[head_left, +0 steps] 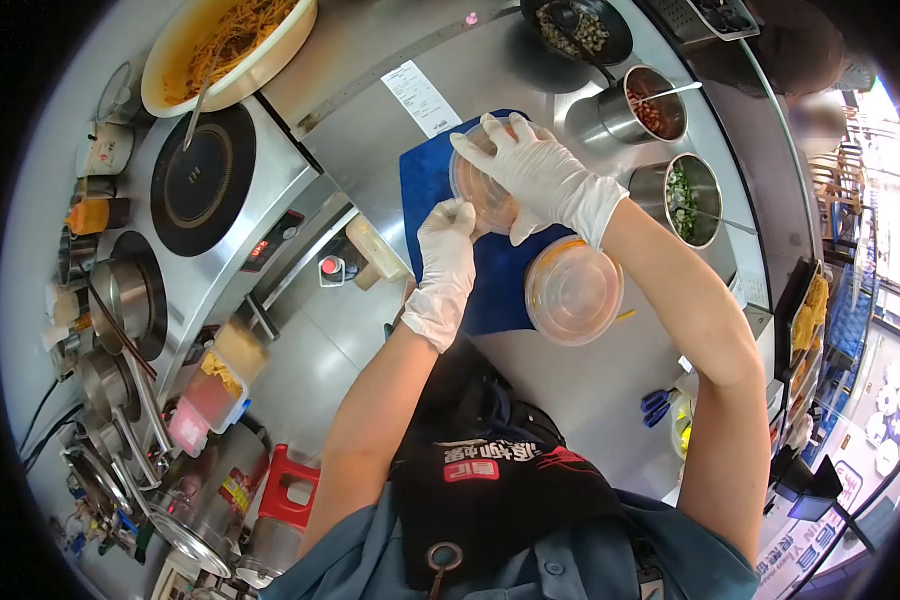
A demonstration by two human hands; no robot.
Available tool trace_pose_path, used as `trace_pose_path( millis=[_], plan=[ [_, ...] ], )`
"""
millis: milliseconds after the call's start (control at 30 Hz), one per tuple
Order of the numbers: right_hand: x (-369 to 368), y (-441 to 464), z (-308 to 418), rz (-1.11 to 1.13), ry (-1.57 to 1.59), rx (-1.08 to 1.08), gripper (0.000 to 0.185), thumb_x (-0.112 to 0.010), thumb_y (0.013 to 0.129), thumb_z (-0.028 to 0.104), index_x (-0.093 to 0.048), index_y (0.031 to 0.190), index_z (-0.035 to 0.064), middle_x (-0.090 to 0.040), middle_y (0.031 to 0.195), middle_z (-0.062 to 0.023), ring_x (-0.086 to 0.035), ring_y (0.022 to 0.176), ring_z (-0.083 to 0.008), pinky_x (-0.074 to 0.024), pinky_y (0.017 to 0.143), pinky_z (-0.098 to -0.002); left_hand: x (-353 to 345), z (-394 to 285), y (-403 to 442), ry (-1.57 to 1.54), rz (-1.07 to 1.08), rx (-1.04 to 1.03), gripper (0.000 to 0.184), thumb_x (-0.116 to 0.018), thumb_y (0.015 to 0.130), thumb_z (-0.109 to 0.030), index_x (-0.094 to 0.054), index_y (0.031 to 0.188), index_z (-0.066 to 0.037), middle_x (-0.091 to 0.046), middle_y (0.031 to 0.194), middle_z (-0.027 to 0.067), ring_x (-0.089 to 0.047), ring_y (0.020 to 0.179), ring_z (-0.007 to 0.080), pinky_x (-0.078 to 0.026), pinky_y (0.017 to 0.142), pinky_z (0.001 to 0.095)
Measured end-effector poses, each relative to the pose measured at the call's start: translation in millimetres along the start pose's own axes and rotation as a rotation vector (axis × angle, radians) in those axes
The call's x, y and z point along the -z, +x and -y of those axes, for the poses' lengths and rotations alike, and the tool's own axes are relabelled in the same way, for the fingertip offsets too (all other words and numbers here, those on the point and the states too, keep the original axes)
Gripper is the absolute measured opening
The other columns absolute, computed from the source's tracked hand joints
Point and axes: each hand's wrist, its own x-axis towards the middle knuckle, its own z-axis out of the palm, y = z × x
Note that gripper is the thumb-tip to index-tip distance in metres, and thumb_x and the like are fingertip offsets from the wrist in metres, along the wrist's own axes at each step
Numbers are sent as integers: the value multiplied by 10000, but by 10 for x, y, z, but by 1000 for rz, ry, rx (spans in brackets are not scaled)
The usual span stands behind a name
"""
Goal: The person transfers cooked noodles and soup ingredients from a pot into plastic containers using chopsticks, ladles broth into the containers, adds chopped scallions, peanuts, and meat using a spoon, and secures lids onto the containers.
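Note:
A round clear plastic takeaway bowl with a lid [470, 184] rests on a blue cloth [500, 300]. My right hand [535, 175], in a white glove, lies over the lid with its fingers spread. At the bowl's near-left rim, my gloved left hand [447, 245] has its fingers closed in a pinch on the edge. Much of the bowl is hidden under the right hand, though orange contents show through. Nearer to me, a second lidded takeaway bowl [574, 290] stands partly on the cloth's right edge.
A printed receipt [420, 98] lies beyond the cloth. Steel pots of red pieces [652, 118] and chopped greens [682, 200] stand at the right, near a black pan [590, 35]. An induction hob [203, 175] and a large noodle basin [270, 80] are left. Blue-handled scissors [656, 405] lie at lower right.

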Motion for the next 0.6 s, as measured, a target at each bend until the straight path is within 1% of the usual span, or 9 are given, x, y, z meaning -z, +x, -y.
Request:
trace_pose_path(
  millis=[67, 100, 167, 200, 233, 300, 433, 500, 600],
  plan=[
    [-34, 5, 0, -18, -13, 5, 1326, -907, 429, 468, -184, 1496, 156, -321, 1445, -240, -406, 1272, -418, -437, 984, -521, -16, -19, -32, -126, 19, -9, 52, -618, 916, -80, -596, 943, -41, -603, 851, 29, -579, 742, 136, -525, 739, 319],
    [-46, 3, -1, -30, -27, 10, 1326, -907, 429, 469, -184, 1495, 155, -321, 1443, -242, -410, 1266, -420, -440, 980, -523, -10, -58, -19, -124, 21, -16, 52, -618, 916, -80, -596, 943, -41, -603, 851, 29, -579, 742, 136, -525, 739, 319],
    [-52, -19, -7, -49, -23, 7, 1325, -907, 426, 470, -186, 1494, 157, -322, 1441, -243, -410, 1264, -422, -437, 982, -526, -25, -223, 34, 95, -45, 82, 111, -631, 922, -164, -607, 944, -58, -611, 844, 25, -579, 738, 130, -514, 739, 300],
    [-61, -21, -8, -57, -16, 5, 1325, -908, 424, 470, -189, 1493, 159, -323, 1439, -245, -410, 1261, -424, -434, 984, -529, -43, -326, 124, 108, -82, 17, 181, -658, 903, -225, -621, 939, -51, -630, 807, 30, -593, 697, 107, -510, 664, 250],
    [-47, -18, -2, -61, -16, 5, 1325, -908, 424, 470, -189, 1493, 159, -323, 1439, -245, -410, 1261, -424, -434, 984, -529, -26, -424, 255, 160, -46, 17, 233, -657, 903, -252, -630, 983, -34, -641, 815, 36, -597, 700, 111, -506, 679, 258],
    [-18, -8, 8, -21, 1, -3, 1329, -910, 422, 464, -182, 1493, 169, -308, 1450, -248, -392, 1279, -427, -426, 987, -540, -4, -588, 469, 316, 128, 152, 280, -660, 899, -244, -628, 1045, -7, -651, 848, 44, -602, 715, 119, -501, 696, 270],
    [9, -2, 32, 19, -1, -27, 1327, -912, 423, 452, -175, 1494, 182, -301, 1459, -239, -381, 1291, -422, -418, 994, -546, 26, -636, 609, 362, 173, 223, 294, -658, 901, -236, -633, 1064, 7, -654, 868, 51, -601, 732, 122, -499, 705, 268],
    [-3, -29, 37, -13, 10, -26, 1328, -913, 425, 442, -166, 1495, 194, -301, 1464, -226, -377, 1296, -418, -417, 989, -555, 41, -634, 613, 261, 220, 262, 273, -651, 906, -222, -637, 1053, 8, -652, 898, 54, -603, 766, 128, -499, 734, 267],
    [-37, -56, 22, -52, 51, -28, 1308, -911, 432, 437, -187, 1490, 179, -307, 1466, -213, -376, 1298, -418, -390, 1022, -539, 112, -621, 669, 301, 253, 238, 294, -665, 893, -208, -626, 1071, 23, -649, 923, 66, -604, 812, 141, -494, 777, 276]
  ],
)
